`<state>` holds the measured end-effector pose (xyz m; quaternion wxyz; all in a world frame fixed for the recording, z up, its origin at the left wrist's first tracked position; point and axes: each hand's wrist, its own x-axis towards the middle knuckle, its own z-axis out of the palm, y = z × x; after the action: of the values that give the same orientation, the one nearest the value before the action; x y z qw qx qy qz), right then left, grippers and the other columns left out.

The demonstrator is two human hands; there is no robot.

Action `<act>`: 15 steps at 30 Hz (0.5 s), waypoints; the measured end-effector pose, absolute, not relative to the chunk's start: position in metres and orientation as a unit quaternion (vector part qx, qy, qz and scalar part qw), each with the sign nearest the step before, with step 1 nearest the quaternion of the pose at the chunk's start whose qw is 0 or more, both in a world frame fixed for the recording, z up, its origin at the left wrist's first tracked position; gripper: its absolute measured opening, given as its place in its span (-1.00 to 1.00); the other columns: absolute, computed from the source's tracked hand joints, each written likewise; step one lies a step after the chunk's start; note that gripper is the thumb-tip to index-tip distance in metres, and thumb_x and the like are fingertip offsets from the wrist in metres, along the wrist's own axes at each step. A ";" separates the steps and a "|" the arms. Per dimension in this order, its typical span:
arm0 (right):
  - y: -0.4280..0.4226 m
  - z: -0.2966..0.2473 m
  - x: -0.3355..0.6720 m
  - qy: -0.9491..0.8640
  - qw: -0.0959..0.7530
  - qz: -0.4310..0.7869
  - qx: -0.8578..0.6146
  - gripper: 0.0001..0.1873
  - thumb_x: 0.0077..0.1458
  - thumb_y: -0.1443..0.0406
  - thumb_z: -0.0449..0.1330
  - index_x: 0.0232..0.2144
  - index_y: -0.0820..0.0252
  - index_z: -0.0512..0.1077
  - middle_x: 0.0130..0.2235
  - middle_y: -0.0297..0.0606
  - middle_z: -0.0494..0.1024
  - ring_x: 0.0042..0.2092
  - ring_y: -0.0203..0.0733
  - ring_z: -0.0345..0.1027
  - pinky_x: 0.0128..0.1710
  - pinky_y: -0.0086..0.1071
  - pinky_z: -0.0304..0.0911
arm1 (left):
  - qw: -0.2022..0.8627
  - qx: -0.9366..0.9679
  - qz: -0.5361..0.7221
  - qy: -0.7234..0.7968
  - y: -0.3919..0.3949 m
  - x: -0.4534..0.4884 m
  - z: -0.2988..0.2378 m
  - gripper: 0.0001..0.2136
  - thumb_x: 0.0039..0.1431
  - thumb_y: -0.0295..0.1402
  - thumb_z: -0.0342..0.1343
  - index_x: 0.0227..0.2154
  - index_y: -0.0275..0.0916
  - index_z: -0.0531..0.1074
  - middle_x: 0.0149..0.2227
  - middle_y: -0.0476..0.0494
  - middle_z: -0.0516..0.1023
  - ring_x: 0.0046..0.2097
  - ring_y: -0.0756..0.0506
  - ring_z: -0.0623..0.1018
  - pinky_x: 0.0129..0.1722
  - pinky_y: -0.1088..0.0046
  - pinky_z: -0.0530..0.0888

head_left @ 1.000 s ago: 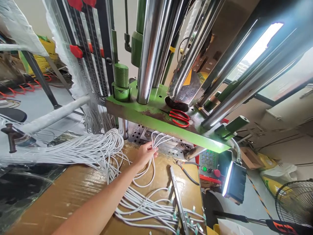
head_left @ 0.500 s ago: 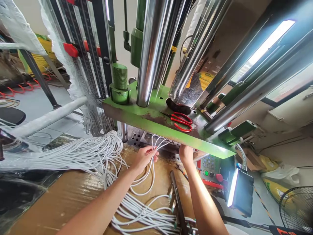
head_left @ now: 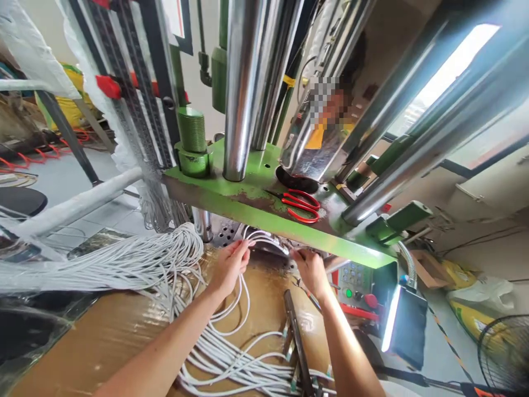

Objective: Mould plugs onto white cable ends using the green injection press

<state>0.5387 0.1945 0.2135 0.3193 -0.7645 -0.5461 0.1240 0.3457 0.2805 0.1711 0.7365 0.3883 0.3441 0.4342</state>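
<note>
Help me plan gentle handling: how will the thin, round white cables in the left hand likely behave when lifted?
The thin, round white cables probably flex easily yet spring back somewhat, since they arch smoothly from the left hand without sharp kinks. Each likely feels light, being so slim. They may tangle, because loops trail below the hand near similar cables.

Single head cam, worn by me, facing forward and down along my forearms. Left hand and right hand sit mid-frame, close range; green press plate just beyond. Wide coverage: steel columns exit the top edge, black fan cropped at right.
</note>
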 end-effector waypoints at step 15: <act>0.058 0.187 0.527 -0.374 0.479 0.261 -0.750 -0.54 0.15 -0.03 0.05 -0.57 0.17 0.38 -0.60 -0.44 0.14 -0.51 -0.30 0.00 -0.52 -0.39 -0.05 | 0.732 0.628 0.071 0.254 0.244 0.325 0.211 -0.58 0.13 0.03 0.11 -0.39 -0.31 0.41 -0.53 0.04 0.31 -0.56 0.10 0.13 -0.61 0.60 0.07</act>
<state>0.5268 0.0584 0.1866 0.4790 -0.7501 -0.3739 0.2611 0.3252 0.2443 0.2108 0.7324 0.6276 0.2543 0.0710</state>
